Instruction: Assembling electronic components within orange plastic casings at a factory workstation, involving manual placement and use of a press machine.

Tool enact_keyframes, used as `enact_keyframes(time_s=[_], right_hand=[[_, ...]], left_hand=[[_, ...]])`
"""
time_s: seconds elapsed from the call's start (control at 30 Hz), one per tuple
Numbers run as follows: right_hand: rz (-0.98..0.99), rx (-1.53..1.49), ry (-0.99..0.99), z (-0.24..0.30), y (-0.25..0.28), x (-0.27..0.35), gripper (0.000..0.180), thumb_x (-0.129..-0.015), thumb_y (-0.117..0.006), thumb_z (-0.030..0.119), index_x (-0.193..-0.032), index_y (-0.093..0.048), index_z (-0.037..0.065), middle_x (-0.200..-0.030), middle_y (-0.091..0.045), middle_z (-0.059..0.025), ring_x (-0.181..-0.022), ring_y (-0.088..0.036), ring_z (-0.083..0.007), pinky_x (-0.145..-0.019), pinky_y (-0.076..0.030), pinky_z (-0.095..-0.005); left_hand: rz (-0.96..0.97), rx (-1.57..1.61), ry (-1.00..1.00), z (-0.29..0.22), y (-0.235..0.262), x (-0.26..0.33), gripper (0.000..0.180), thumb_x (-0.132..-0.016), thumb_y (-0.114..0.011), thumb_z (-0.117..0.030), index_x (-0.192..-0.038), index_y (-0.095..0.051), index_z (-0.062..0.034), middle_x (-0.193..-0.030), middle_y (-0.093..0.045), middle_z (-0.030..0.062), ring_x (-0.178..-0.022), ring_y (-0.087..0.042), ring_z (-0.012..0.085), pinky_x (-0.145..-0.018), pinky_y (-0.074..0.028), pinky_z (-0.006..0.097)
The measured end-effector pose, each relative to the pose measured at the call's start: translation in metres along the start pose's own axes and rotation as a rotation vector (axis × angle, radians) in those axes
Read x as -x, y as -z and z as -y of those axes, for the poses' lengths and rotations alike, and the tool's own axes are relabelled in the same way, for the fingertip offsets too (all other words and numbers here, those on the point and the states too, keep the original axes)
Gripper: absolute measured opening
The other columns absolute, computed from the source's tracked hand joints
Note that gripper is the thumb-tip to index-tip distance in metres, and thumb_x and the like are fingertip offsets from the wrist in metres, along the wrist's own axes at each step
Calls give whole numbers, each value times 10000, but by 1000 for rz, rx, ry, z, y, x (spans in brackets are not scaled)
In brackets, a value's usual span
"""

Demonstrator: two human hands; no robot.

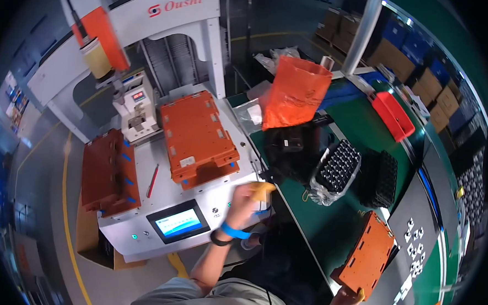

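Note:
My right hand, at the lower right, grips the near end of an orange-brown slotted fixture plate. The plate is held tilted at the green bench's near part, with its far end pointing away from me. My left hand is raised by the front right corner of the white machine, yellow covers on its fingertips and blue and black bands at the wrist. Its fingers are blurred, and whether anything is between them does not show. Nearest to it on the machine is a larger orange-brown fixture.
Another orange-brown fixture and a red pen lie on the machine, above its touchscreen. The green bench carries an orange bag, a plastic-wrapped black tray of parts, a black block and a red bin.

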State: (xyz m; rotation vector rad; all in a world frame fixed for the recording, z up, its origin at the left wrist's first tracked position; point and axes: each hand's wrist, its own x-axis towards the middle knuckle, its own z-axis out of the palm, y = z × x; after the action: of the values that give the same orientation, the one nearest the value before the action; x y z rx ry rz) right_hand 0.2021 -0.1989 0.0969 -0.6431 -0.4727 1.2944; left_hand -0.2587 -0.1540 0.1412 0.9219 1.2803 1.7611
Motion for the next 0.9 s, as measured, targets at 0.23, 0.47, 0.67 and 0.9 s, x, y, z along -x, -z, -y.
enact_keyframes(time_s=[0.23,0.47,0.67,0.9], right_hand=[[84,45,-65,-22,-107,-6,701,-828,-644,302,-1399,-374,-2,-1347,-484,-198,-1187,-549,-358,-1002,-473,-503],[229,10,-233,-55,-194,2,678,-716,-713,305,-1280,-506,-9,-1228,-572,-156,-1123,-576,-306,-962,-489,-445],[214,44,-346,-67,-190,0,654,-732,-729,315,-1289,-524,41,-1248,-570,-104,-1164,-557,-273,-988,-473,-424],[272,104,-363,-50,-193,2,660,-767,-728,326,-1325,-507,52,-1288,-565,-94,-1183,-556,-266,-994,-472,-426]], left_hand=[[-593,44,170,-4,84,16,406,-981,-520,-476,-1157,-590,-117,-749,-529,-34,-543,-380,24,-425,-260,184],[-764,10,-110,35,86,-20,524,-1022,-424,-467,-1177,-542,20,-981,-563,60,-847,-481,157,-759,-432,301],[-913,-332,-138,20,74,-39,455,-1000,-487,-381,-971,-624,52,-861,-662,189,-834,-631,330,-747,-465,410],[-1022,-261,-249,4,60,-48,411,-976,-578,-334,-908,-625,69,-815,-670,151,-737,-615,243,-705,-474,369]])
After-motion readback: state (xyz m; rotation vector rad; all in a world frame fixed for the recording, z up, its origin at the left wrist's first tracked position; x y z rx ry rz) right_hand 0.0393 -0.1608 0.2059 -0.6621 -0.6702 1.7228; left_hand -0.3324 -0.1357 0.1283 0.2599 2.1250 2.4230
